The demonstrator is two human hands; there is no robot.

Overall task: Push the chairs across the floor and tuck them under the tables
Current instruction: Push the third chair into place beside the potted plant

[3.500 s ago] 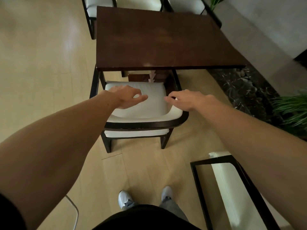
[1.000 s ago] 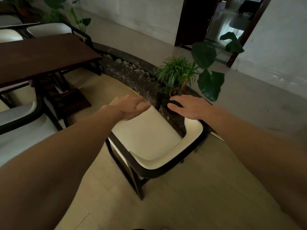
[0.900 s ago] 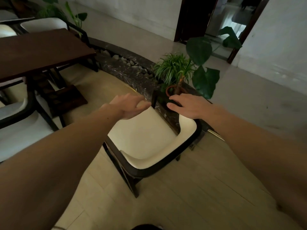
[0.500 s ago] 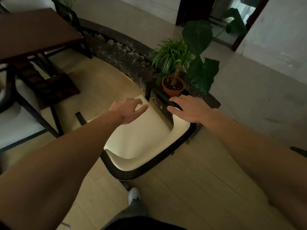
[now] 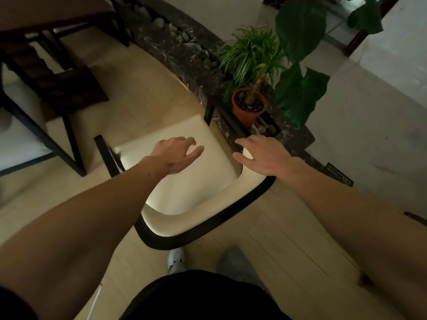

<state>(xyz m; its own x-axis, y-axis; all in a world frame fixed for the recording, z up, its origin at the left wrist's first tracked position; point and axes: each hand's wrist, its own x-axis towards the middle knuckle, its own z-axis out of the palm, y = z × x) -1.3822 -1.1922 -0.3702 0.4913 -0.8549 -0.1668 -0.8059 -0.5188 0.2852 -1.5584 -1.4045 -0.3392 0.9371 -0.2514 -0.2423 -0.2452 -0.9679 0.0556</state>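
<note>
A cream-cushioned chair (image 5: 191,188) with a curved dark wooden back stands on the floor right below me, its front pointing away toward the stone border. My left hand (image 5: 176,154) hovers over the seat, fingers spread, holding nothing. My right hand (image 5: 261,155) hovers above the chair's right armrest, fingers apart, also holding nothing. The dark wooden table (image 5: 53,10) is at the upper left, with another cream chair (image 5: 20,137) tucked partly beneath it.
A dark marble border (image 5: 184,56) with pebbles curves past the chair's front. A potted plant (image 5: 249,105) in a terracotta pot and a large-leaved plant (image 5: 300,88) stand on it. My feet (image 5: 175,259) are just behind the chair. Pale wood floor lies all around.
I turned from the tucked chair to this second one and stepped closer; the view now looks more steeply down on it. Both hands stay apart over the seat, gripping nothing.
</note>
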